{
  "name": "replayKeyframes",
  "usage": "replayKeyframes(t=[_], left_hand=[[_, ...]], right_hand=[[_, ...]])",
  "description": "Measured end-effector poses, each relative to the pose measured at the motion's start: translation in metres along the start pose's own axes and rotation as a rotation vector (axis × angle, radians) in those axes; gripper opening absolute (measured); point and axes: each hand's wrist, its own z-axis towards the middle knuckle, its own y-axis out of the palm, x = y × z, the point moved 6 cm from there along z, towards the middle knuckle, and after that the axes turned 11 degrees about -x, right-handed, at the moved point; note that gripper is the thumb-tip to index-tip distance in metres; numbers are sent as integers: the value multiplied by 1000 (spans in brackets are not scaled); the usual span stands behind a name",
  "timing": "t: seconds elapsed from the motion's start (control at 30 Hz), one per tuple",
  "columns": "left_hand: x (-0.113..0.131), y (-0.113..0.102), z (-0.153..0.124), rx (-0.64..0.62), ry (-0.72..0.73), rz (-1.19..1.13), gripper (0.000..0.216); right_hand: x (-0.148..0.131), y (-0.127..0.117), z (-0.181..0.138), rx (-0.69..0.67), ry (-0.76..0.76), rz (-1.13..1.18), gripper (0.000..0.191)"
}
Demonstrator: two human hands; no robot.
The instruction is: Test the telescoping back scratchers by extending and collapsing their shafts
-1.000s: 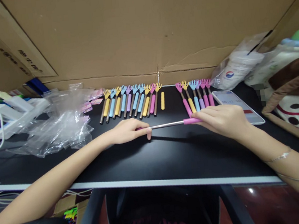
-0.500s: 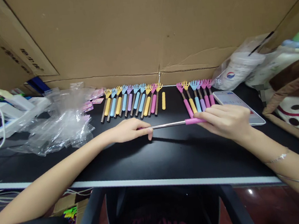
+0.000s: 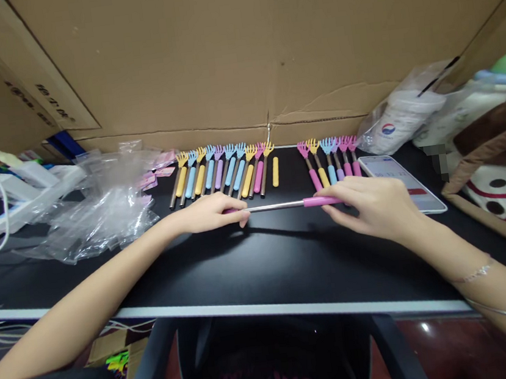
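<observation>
An extended telescopic back scratcher [image 3: 282,205] with a steel rod and a pink grip lies level just above the black table [image 3: 272,267], held at both ends. My left hand [image 3: 207,213] covers its head end. My right hand [image 3: 368,203] pinches the pink grip. Behind my left hand lies a row of several collapsed scratchers [image 3: 223,171] with yellow, blue, purple and pink grips. A smaller row of scratchers [image 3: 330,158] lies behind my right hand.
A loose yellow grip [image 3: 275,171] lies beside the left row. A phone [image 3: 400,182] rests right of my right hand. Clear plastic bags [image 3: 103,208] are piled at left, with white cables and a power strip [image 3: 17,184]. Cardboard [image 3: 236,50] walls the back; bags stand at right.
Both hands have shifted slightly away from me and to the left with the scratcher. The rod between them looks a little shorter.
</observation>
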Motion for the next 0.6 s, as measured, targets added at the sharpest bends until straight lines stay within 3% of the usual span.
replayKeyframes(t=[0.37, 0.6], left_hand=[[-1, -17, -14, 23, -139, 175, 36], [-4, -15, -10, 67, -140, 282, 37]], right_hand=[[16, 16, 2, -155, 120, 142, 25], [12, 27, 2, -221, 56, 189, 28]])
